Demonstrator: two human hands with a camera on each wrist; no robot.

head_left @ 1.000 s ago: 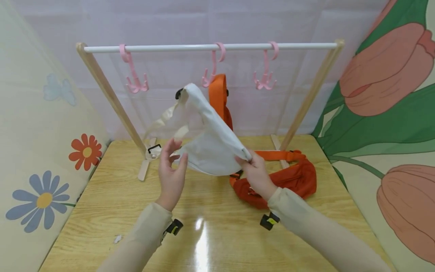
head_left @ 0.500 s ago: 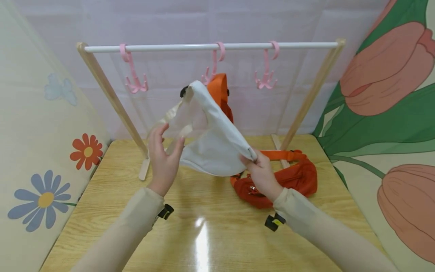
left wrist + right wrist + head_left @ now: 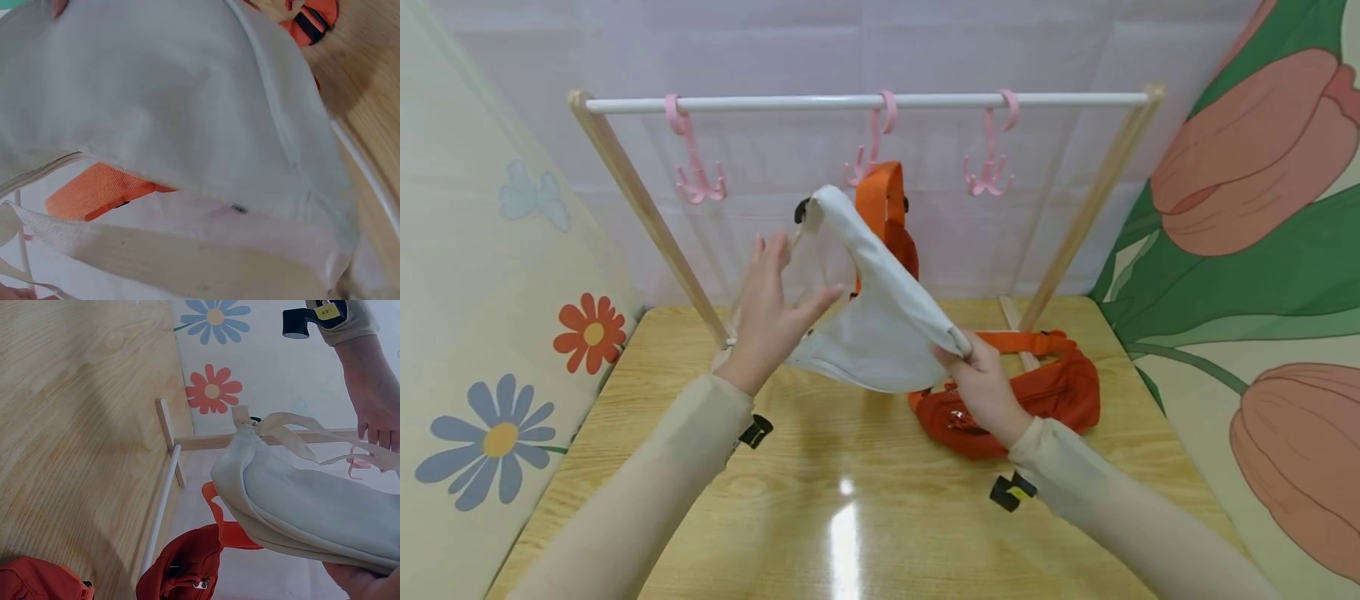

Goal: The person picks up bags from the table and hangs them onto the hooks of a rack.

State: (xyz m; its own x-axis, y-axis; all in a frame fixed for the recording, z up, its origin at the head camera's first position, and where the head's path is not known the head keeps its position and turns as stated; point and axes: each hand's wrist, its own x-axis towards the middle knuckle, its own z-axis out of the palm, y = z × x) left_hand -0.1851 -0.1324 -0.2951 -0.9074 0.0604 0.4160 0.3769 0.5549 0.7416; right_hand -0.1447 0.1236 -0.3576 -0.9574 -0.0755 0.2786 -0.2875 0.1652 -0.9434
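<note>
My right hand (image 3: 985, 383) grips one end of a white waist bag (image 3: 887, 325), with the thumb on its near face. The bag is held up over the table, slanting up to the left. Its cream strap (image 3: 144, 256) loops below the body in the left wrist view, and a black buckle (image 3: 801, 210) shows at the upper end. My left hand (image 3: 767, 317) is at the bag's left side by the strap, fingers extended and thumb spread apart. In the right wrist view the strap passes by the left hand's fingertips (image 3: 381, 440).
Behind the white bag, an orange-red waist bag (image 3: 880, 200) hangs from the middle pink hook (image 3: 868, 158) on a white rail (image 3: 775, 103). Two more pink hooks are on the rail. A red waist bag (image 3: 1063, 392) lies at the right on the wooden table (image 3: 775, 517).
My left hand has moved up and to the left along the strap side, its fingers straightening. The right hand has shifted slightly right, still holding the white waist bag.
</note>
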